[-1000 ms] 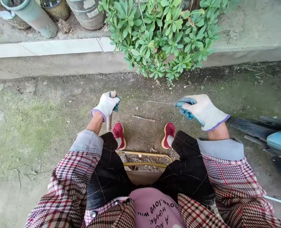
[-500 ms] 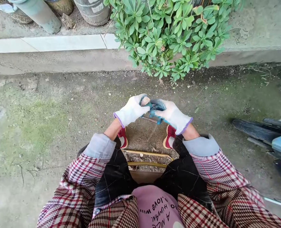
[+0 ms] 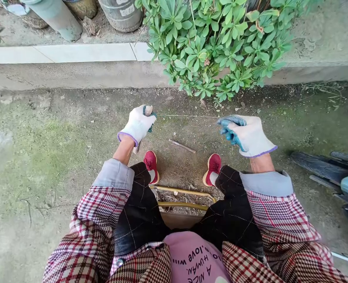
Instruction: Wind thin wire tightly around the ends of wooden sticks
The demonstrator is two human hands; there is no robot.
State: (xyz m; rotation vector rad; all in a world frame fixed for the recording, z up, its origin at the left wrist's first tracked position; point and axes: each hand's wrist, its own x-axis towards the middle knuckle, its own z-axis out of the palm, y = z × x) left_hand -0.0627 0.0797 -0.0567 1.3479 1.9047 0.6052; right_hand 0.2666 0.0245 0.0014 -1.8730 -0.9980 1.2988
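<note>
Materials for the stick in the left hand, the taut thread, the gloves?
Stick in the left hand: probably wood, matte, brownish with a paler end.
Thread: pale, very thin; cotton or synthetic, too fine to tell.
Gloves: matte white fabric, likely knit, purple cuff edging; blue-green fingers look rubber-coated.

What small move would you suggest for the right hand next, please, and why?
I'd probably ease the right hand toward the left hand: the thin string looks straight between them, and the left hand is closed around a stick, so moving in should give slack.
</note>
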